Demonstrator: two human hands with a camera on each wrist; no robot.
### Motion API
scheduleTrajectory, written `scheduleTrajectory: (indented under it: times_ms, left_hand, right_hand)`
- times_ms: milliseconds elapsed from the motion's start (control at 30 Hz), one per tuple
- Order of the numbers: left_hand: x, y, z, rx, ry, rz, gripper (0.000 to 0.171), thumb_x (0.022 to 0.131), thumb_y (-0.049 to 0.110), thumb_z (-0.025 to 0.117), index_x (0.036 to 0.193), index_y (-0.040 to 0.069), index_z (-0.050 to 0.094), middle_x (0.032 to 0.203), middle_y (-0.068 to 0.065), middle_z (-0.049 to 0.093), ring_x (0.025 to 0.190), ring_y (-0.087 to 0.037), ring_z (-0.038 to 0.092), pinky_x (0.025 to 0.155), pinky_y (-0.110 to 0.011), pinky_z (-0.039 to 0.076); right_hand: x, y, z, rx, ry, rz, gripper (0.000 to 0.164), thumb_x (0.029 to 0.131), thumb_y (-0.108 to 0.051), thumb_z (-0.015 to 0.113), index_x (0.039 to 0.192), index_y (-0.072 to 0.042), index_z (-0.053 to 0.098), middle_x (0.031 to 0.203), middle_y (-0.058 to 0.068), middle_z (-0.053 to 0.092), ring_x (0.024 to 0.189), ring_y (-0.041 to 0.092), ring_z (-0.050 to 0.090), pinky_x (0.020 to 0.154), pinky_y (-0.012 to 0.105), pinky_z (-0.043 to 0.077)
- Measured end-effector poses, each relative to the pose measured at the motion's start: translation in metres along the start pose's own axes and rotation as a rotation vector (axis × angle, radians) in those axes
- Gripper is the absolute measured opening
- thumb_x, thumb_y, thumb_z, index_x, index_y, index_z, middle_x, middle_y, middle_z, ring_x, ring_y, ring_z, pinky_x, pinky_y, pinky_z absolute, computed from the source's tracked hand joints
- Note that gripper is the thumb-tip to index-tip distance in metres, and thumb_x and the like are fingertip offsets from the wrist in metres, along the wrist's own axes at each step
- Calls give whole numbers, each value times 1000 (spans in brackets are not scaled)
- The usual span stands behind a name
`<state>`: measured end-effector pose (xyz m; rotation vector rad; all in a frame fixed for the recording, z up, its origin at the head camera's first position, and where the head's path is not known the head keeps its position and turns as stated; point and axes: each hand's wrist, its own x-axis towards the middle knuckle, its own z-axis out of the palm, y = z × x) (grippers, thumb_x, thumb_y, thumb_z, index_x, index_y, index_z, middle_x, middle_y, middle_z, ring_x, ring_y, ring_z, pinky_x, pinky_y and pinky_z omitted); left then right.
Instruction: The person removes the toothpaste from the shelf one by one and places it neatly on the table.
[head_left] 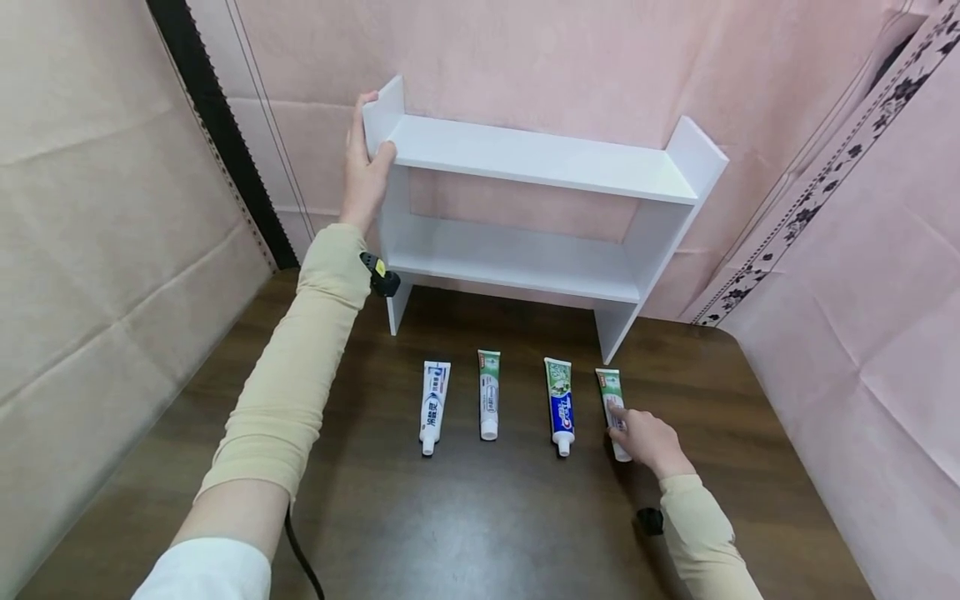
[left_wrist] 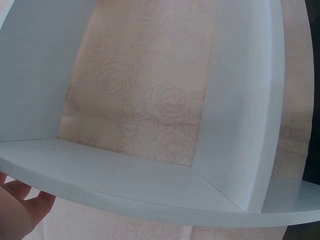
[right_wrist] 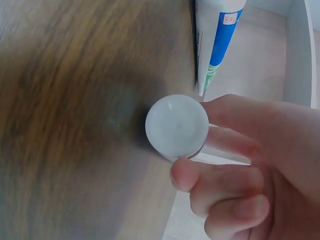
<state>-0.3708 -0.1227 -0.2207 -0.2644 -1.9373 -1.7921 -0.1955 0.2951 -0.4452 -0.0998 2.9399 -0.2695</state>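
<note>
My left hand [head_left: 364, 179] grips the upper left side panel of a white two-tier shelf [head_left: 540, 154], thumb at the front edge and fingers along the outer side. The shelf stands at the back of the table; its boards and panel fill the left wrist view. At the right end of a row of toothpaste tubes, my right hand [head_left: 651, 440] pinches a green-and-white toothpaste tube [head_left: 611, 385] between thumb and fingers. The tube's round white cap [right_wrist: 176, 125] faces the right wrist camera. Part of the tube is hidden behind my fingers.
Left of that tube lie a blue-and-green toothpaste tube [head_left: 560, 404], another green-and-white tube [head_left: 489, 396] and a white-and-blue tube [head_left: 434, 404], all on the dark wooden table [head_left: 465, 517]. Pink cloth [head_left: 525, 58] hangs behind the shelf. A black cable [head_left: 300, 550] runs beside my left arm.
</note>
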Motion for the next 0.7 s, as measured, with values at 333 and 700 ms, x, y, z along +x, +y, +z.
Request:
scheduleTrajectory:
  times_ms: [333,700]
  left_hand:
    - [0,0,-1,11,31,19,64,91,3,41,149,30,33,144,-1,38,115,-9,39,95,-27,37]
    - [-43,-30,16,282,122,48,64,101,30,44,152,46,9,162,8,8,146,-9,19,118,-40,23]
  right_hand:
    - [4,-3,-1,-4,26,-33,46,90,-22,63,131,-1,58,105,30,67,67,23,56,55,38,46]
    - [-2,5,-8,-14,30,13,45,92,-23,60,132,-2,57,103,28,66,60,23,56,49,34,44]
